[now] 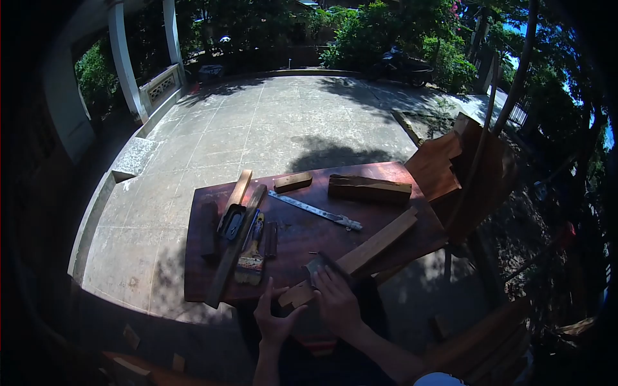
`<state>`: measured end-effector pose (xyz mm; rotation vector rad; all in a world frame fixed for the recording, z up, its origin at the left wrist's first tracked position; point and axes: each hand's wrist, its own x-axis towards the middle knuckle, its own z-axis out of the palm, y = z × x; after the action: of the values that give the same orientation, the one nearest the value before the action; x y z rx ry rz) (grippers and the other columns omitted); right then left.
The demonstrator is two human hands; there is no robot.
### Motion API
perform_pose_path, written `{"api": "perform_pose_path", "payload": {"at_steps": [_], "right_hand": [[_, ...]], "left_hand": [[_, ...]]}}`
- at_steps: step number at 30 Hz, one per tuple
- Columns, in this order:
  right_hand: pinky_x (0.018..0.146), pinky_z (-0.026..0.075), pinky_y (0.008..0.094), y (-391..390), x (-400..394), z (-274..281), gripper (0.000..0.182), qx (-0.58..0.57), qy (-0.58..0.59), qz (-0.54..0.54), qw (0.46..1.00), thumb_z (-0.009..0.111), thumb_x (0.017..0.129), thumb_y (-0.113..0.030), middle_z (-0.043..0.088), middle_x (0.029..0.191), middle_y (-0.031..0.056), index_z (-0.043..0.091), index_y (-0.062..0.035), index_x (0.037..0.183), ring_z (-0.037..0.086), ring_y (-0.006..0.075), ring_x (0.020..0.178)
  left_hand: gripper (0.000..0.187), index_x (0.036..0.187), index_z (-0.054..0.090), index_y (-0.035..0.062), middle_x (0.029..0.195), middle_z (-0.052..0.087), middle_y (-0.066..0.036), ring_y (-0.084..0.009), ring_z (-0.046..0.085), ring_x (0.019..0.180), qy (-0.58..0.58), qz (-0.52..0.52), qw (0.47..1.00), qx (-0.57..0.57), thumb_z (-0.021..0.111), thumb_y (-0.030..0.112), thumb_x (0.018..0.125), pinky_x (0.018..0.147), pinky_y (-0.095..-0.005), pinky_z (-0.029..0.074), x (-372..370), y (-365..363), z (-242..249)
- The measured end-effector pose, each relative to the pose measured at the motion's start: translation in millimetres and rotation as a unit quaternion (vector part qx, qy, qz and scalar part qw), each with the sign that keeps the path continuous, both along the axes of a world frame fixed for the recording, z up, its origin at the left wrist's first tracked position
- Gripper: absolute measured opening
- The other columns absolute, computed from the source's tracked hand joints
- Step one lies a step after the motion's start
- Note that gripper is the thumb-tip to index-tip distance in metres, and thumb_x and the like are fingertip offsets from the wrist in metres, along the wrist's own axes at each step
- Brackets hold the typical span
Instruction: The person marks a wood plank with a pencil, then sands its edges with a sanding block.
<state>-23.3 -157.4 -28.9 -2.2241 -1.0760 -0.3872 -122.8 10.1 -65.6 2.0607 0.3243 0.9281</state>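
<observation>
Beyond the table [293, 228], patio [212, 141] runs far and left, sunlit, open floor past the table's far and left edges. Table has dark reddish top; right edge sits near big brown boards [434, 164], so side room is tighter there. Pale strip [386, 238] slants from the right part of the top to the near edge, its notched end between the hands. Dark bar [235, 251] at left, near end sticking out past the near edge. Thick block [370, 189] near the far edge, right of middle. Ruler [315, 211] diagonal across the middle; a gap separates it from the brush [251, 260], which lies just right of the bar, bristles toward the near edge. Small block [293, 181] by the far edge, past the ruler's left end. Right hand [336, 299]: fingers laid together over a dark pad [315, 267] at the strip; how tightly, can't tell. Left hand [275, 318]: thumb and fingers parted around the notched end, grasping it loosely or just bracing, can't tell.
</observation>
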Motion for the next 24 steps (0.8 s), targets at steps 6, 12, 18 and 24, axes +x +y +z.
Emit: {"api": "perform_pose_path", "payload": {"at_steps": [6, 12, 18, 24], "right_hand": [[0.121, 0.045, 0.0498, -18.4, 23.0, 4.5, 0.042, 0.016, 0.025, -0.012, 0.999, 0.059, 0.109, -0.018, 0.062, 0.151, 0.0273, 0.063, 0.007, 0.143, 0.056, 0.0426, 0.145], [0.123, 0.042, 0.0524, -31.2, 65.1, -1.1, 0.042, -0.007, 0.013, -0.153, 0.988, 0.055, 0.111, -0.017, 0.061, 0.151, 0.0299, 0.062, 0.0096, 0.143, 0.053, 0.0462, 0.147], [0.121, 0.045, 0.0491, -9.4, -1.1, 5.8, 0.04, 0.005, 0.032, 0.073, 0.997, 0.06, 0.108, -0.014, 0.063, 0.152, 0.0247, 0.063, 0.0055, 0.143, 0.056, 0.0397, 0.147], [0.121, 0.044, 0.0513, -79.3, 138.4, 9.8, 0.038, 0.068, 0.098, -0.194, 0.974, 0.052, 0.112, -0.015, 0.062, 0.148, 0.03, 0.063, 0.0079, 0.14, 0.055, 0.0462, 0.143]], "left_hand": [[0.116, 0.162, 0.048, 0.0033, 0.114, 0.08, -0.01, -0.0253, 0.078, 0.109, 0.006, -0.014, 1.0, 0.0, 0.107, 0.026, 0.065, 0.104, -0.043, 0.06, -0.8, 2.6, 4.9], [0.116, 0.162, 0.048, 0.0036, 0.114, 0.079, -0.009, -0.0251, 0.078, 0.108, -0.001, -0.01, 1.0, 0.001, 0.107, 0.027, 0.065, 0.101, -0.0421, 0.06, -0.1, -2.2, 4.0], [0.115, 0.162, 0.049, 0.0045, 0.114, 0.079, -0.009, -0.0249, 0.077, 0.108, 0.001, -0.007, 1.0, 0.003, 0.107, 0.025, 0.065, 0.099, -0.0415, 0.061, -0.1, -3.0, 2.5], [0.114, 0.161, 0.05, 0.0051, 0.114, 0.079, -0.009, -0.025, 0.077, 0.11, -0.014, -0.006, 1.0, 0.006, 0.107, 0.023, 0.064, 0.099, -0.0413, 0.061, -0.9, -4.7, 3.2]]}}
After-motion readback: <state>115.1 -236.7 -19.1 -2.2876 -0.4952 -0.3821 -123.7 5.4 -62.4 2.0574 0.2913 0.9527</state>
